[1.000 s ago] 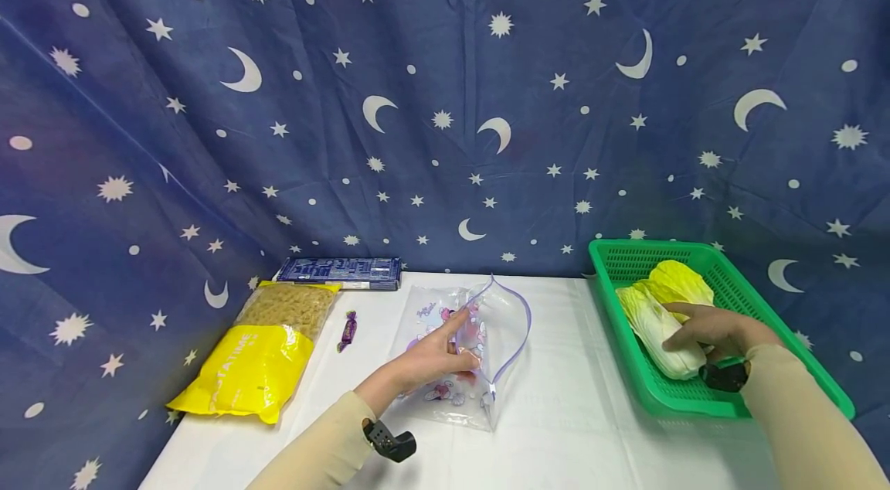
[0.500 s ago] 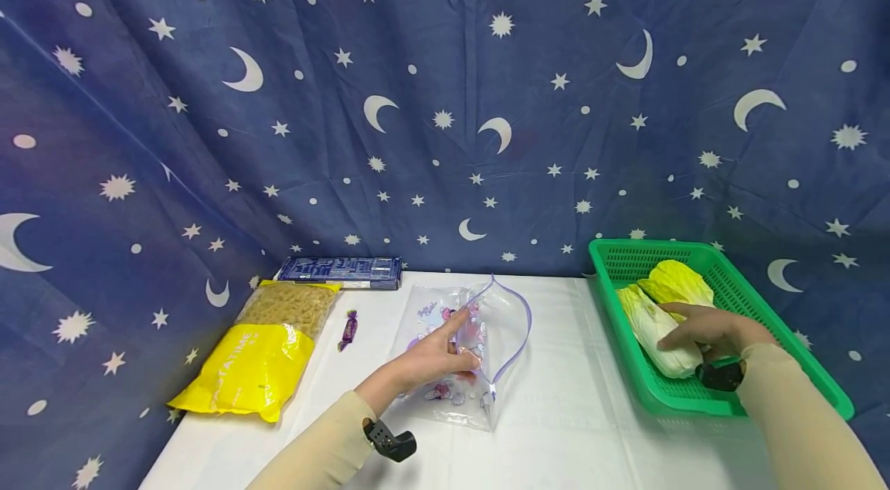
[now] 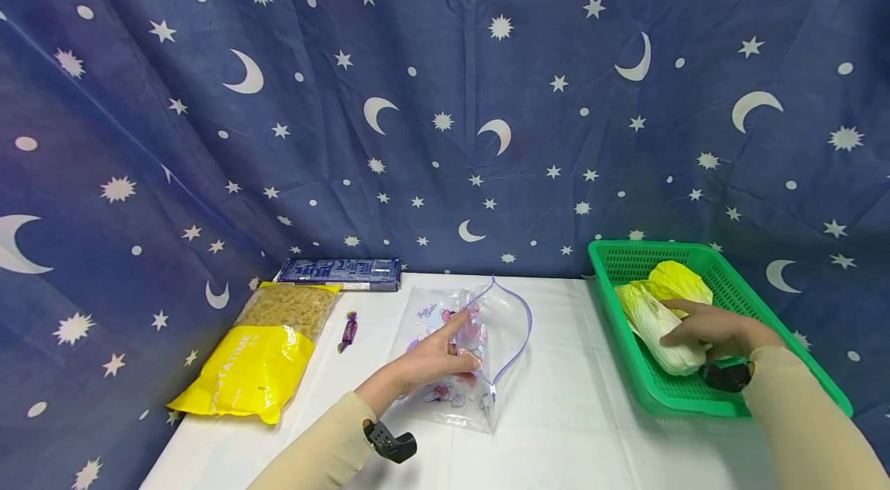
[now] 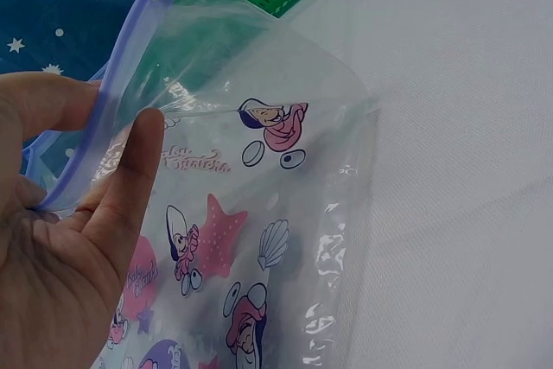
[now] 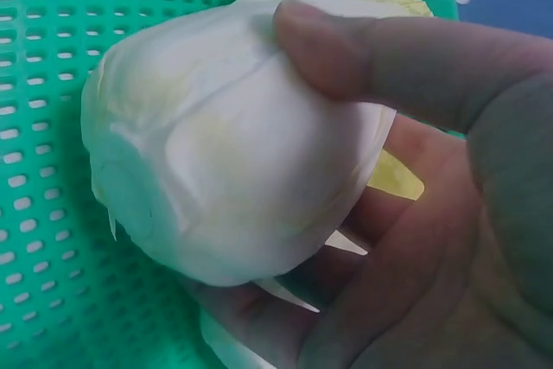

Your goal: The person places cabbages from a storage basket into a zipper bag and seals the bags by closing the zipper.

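A clear zip bag point(image 3: 434, 397) with a purple zip and cartoon prints lies on the table with its mouth spread apart, facing right. My left hand point(image 3: 434, 357) holds it at the mouth; in the left wrist view the fingers point(image 4: 138, 166) straddle the purple zip edge. Over on the right, my right hand point(image 3: 719, 331) grips a pale napa cabbage point(image 3: 660, 331) inside the green basket point(image 3: 643, 389). The right wrist view shows the thumb point(image 5: 324, 49) on top of the cabbage point(image 5: 233, 144) and fingers curled beneath. Beside it rests a second, yellower cabbage point(image 3: 677, 281).
A yellow pasta bag point(image 3: 257, 358) lies at the left of the white table point(image 3: 556, 428). Behind it is a flat dark blue packet point(image 3: 341, 272). A purple wrapped candy point(image 3: 348, 331) sits between the pasta and the zip bag. A starry curtain point(image 3: 445, 127) hangs behind.
My right hand and the cabbage in it have shifted only slightly within the basket. The left hand and zip bag stay put.
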